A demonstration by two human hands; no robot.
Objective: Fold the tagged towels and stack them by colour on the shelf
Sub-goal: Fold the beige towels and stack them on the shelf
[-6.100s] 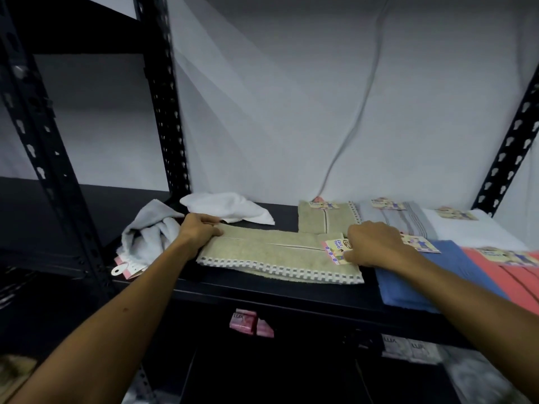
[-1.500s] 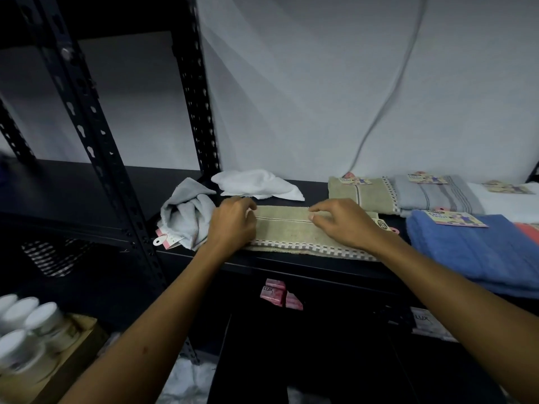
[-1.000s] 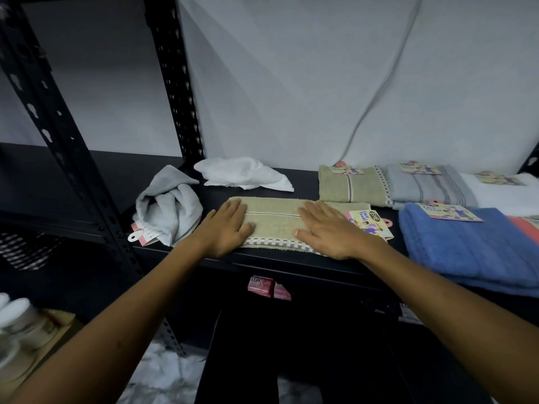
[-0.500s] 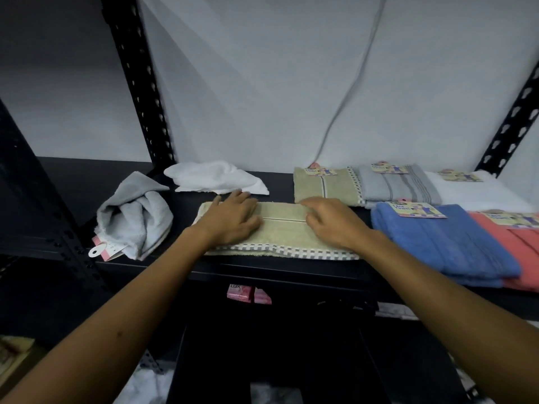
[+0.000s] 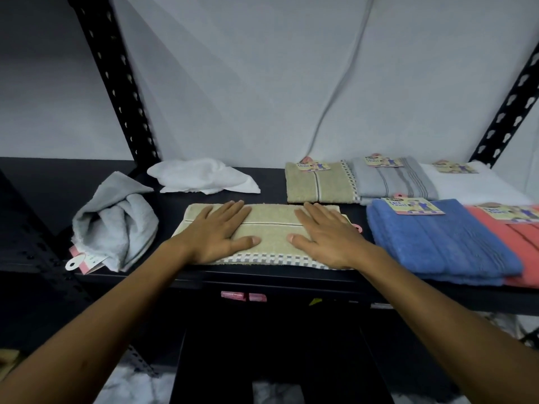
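A beige towel [image 5: 272, 228] with a checked border lies folded lengthwise at the front of the black shelf [image 5: 262, 279]. My left hand [image 5: 217, 233] lies flat on its left half and my right hand [image 5: 326, 233] flat on its right half, fingers straight. A pink tag corner [image 5: 358, 228] pokes out beside my right hand. Behind sit a folded beige towel [image 5: 316, 183], a folded grey striped towel [image 5: 393, 182] and a folded white towel [image 5: 478, 186]. A folded blue towel [image 5: 437, 243] and a folded coral towel [image 5: 522, 237] lie at the right.
A crumpled grey towel [image 5: 113, 225] with a pink tag sits at the left, beside a black upright post [image 5: 116, 83]. A crumpled white towel [image 5: 201, 176] lies behind it. Another post [image 5: 510, 106] stands at the right. Pink packets [image 5: 243, 296] show on a lower level.
Both hands have slid apart and flattened on the beige towel. The view has shifted slightly; the towel stays in place.
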